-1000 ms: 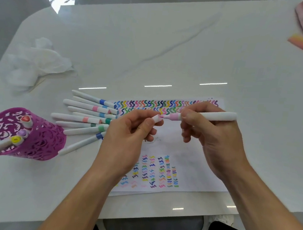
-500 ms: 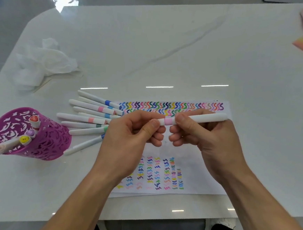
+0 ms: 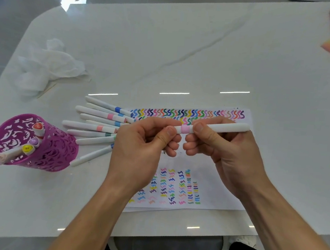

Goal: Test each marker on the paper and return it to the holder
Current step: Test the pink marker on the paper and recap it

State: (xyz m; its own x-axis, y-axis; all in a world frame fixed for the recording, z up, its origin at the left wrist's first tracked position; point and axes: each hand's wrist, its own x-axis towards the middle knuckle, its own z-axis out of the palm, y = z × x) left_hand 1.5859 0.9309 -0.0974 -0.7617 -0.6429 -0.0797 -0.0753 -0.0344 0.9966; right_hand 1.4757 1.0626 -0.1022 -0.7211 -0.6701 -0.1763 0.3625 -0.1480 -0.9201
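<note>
Marker with a pink band point(image 3: 219, 127), white-bodied, is held level above the upper half of the paper point(image 3: 210, 189), near the middle of the worktop point(image 3: 186, 47). The left hand point(image 3: 139, 144) has its fingers point(image 3: 168, 134) curled and pinching the cap end. The right hand point(image 3: 229, 149) wraps thumb and fingers round the barrel, just beside the band. The cap appears to be on.

Risks, as a judgement: if the cap is not pressed fully home, the tip may dry out or mark the fingers. Carrying it towards 9 o'clock, the left forearm could sweep the fan of loose markers point(image 3: 96, 127) lying just left of the paper. The purple cut-out holder point(image 3: 55, 155), at 8 o'clock, already has markers leaning over its near rim; a hard drop could knock one out or tip it.

No brand or wording can be read. The paper carries only rows of coloured squiggles. Marks on the marker ends in the holder are too small to tell.
</note>
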